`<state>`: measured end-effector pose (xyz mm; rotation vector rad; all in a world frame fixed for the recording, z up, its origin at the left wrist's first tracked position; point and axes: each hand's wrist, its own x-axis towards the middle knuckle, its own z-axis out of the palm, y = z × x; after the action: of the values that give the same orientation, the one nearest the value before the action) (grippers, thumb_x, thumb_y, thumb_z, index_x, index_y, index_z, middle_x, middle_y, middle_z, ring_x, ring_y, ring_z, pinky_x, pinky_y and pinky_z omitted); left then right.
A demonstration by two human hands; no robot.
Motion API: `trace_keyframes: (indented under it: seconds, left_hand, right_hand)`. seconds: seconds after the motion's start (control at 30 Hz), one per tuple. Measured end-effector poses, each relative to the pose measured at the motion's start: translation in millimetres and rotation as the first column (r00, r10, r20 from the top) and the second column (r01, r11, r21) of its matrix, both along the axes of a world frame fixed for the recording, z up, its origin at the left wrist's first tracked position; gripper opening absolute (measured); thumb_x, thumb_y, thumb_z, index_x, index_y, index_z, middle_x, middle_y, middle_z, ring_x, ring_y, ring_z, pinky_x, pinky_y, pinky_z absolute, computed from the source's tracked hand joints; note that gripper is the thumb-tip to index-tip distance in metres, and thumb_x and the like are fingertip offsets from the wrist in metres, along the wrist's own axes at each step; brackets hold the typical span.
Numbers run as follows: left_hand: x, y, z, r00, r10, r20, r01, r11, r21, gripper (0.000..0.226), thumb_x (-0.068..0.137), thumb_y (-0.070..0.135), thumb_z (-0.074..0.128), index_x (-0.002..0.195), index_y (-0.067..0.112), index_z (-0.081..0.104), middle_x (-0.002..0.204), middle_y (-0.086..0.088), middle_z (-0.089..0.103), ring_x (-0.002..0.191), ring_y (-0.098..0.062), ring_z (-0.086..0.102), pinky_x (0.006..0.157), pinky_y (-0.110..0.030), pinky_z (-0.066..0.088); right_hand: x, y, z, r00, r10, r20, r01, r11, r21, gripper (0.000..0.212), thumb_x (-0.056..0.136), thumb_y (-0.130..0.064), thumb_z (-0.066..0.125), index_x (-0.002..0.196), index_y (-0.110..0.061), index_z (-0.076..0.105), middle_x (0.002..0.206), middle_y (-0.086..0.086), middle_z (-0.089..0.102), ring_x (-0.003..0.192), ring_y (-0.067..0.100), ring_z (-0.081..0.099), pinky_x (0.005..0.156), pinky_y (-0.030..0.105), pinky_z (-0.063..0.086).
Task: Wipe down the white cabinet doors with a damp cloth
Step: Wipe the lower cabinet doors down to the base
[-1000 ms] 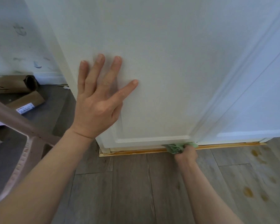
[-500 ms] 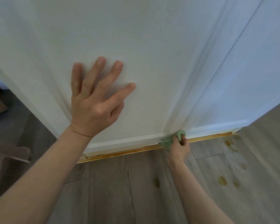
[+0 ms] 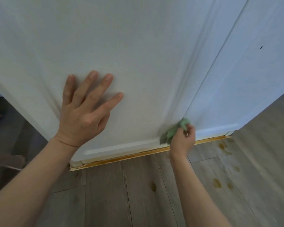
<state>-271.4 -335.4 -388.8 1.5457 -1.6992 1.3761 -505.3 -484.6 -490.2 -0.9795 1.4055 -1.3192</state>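
Two white cabinet doors fill the upper view: the left door point(image 3: 146, 54) and the right door point(image 3: 246, 76), meeting at a vertical seam. My left hand point(image 3: 84, 112) lies flat on the left door with fingers spread and straight. My right hand point(image 3: 183, 138) grips a crumpled green cloth point(image 3: 174, 131) and holds it against the bottom of the seam between the two doors, just above the floor.
A yellowish wooden strip point(image 3: 138, 154) runs along the base under the doors. Grey wood-plank floor point(image 3: 121, 194) lies below, with several brownish stains point(image 3: 217, 183) at the right. A dark brown object point(image 3: 5, 163) sits at the left edge.
My right hand has carried the cloth from under the left door's bottom edge rightward and slightly up the seam. My left hand stayed flat on the door; my view swung right.
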Motion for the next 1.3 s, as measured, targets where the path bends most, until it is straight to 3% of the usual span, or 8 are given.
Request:
trace_keyframes:
  seconds: [0.13, 0.3, 0.4, 0.6, 0.77, 1.0, 1.2, 1.3]
  left_hand:
    - [10, 13, 9, 0.998, -0.059, -0.003, 0.059, 0.995, 0.086, 0.046, 0.093, -0.006, 0.055, 0.136, 0.009, 0.063, 0.148, -0.020, 0.051, 0.146, -0.035, 0.037, 0.125, -0.047, 0.019]
    - [10, 19, 13, 0.993, -0.101, -0.064, 0.109, 0.985, 0.136, 0.046, 0.094, -0.011, 0.048, 0.135, 0.004, 0.062, 0.147, -0.022, 0.051, 0.143, -0.038, 0.041, 0.123, -0.049, 0.024]
    - [13, 24, 16, 0.996, -0.089, -0.017, 0.091, 0.984, 0.152, 0.047, 0.093, -0.011, 0.050, 0.135, 0.005, 0.063, 0.148, -0.021, 0.050, 0.143, -0.036, 0.042, 0.121, -0.049, 0.029]
    - [29, 46, 16, 0.999, -0.003, 0.052, -0.001, 0.998, 0.067, 0.049, 0.083, -0.006, 0.061, 0.127, 0.013, 0.070, 0.143, -0.017, 0.058, 0.135, -0.034, 0.049, 0.115, -0.054, 0.035]
    - [49, 66, 5, 0.996, 0.079, 0.048, -0.084, 0.991, 0.100, 0.053, 0.090, 0.000, 0.058, 0.140, 0.017, 0.060, 0.150, -0.019, 0.048, 0.141, -0.038, 0.039, 0.113, -0.057, 0.037]
    - [46, 74, 9, 0.995, 0.020, -0.096, 0.000, 0.979, 0.202, 0.052, 0.087, -0.005, 0.041, 0.135, 0.004, 0.059, 0.148, -0.024, 0.048, 0.147, -0.033, 0.036, 0.121, -0.050, 0.026]
    - [41, 82, 18, 0.988, -0.007, -0.152, 0.045, 0.968, 0.248, 0.046, 0.088, -0.007, 0.041, 0.127, -0.002, 0.063, 0.146, -0.024, 0.049, 0.140, -0.037, 0.046, 0.120, -0.049, 0.030]
    - [36, 83, 22, 0.992, 0.017, -0.125, 0.009, 0.979, 0.205, 0.040, 0.094, -0.005, 0.039, 0.118, 0.001, 0.071, 0.142, -0.021, 0.056, 0.132, -0.035, 0.054, 0.112, -0.049, 0.041]
  right_hand:
    - [0, 10, -23, 0.993, 0.078, -0.086, -0.063, 0.984, 0.169, 0.025, 0.090, -0.002, 0.049, 0.083, -0.025, 0.056, 0.091, 0.000, 0.060, 0.089, 0.021, 0.056, 0.074, 0.029, 0.046]
    - [39, 24, 88, 0.999, 0.038, 0.017, -0.028, 0.913, -0.407, 0.010, 0.092, -0.010, 0.060, 0.097, -0.018, 0.063, 0.105, 0.007, 0.060, 0.091, 0.010, 0.059, 0.081, 0.023, 0.050]
    - [47, 28, 105, 1.000, -0.021, 0.019, 0.028, 0.850, -0.526, 0.015, 0.095, -0.015, 0.062, 0.109, -0.013, 0.064, 0.108, 0.006, 0.061, 0.097, 0.004, 0.060, 0.084, 0.015, 0.046]
    - [56, 61, -5, 0.987, 0.083, -0.137, -0.097, 0.990, -0.105, 0.012, 0.100, -0.013, 0.050, 0.108, -0.022, 0.047, 0.110, 0.005, 0.054, 0.100, 0.019, 0.054, 0.088, 0.030, 0.047]
    - [94, 109, -17, 0.933, 0.358, 0.023, -0.347, 0.883, 0.317, 0.017, 0.093, -0.004, 0.049, 0.097, -0.018, 0.040, 0.099, 0.004, 0.054, 0.093, 0.025, 0.058, 0.078, 0.038, 0.053]
    - [156, 177, 29, 0.803, 0.550, 0.229, -0.568, 0.823, 0.012, 0.015, 0.089, -0.007, 0.067, 0.087, -0.016, 0.056, 0.080, -0.010, 0.060, 0.072, 0.003, 0.055, 0.071, 0.020, 0.050]
    - [159, 186, -8, 0.823, 0.433, 0.367, -0.541, 0.795, 0.276, 0.024, 0.083, 0.002, 0.072, 0.075, -0.017, 0.059, 0.076, -0.004, 0.059, 0.073, 0.011, 0.053, 0.071, 0.024, 0.049]
    - [158, 186, 8, 0.713, 0.466, 0.524, -0.645, 0.729, 0.230, 0.019, 0.088, 0.006, 0.061, 0.085, -0.012, 0.062, 0.085, 0.004, 0.063, 0.080, 0.016, 0.058, 0.074, 0.030, 0.050]
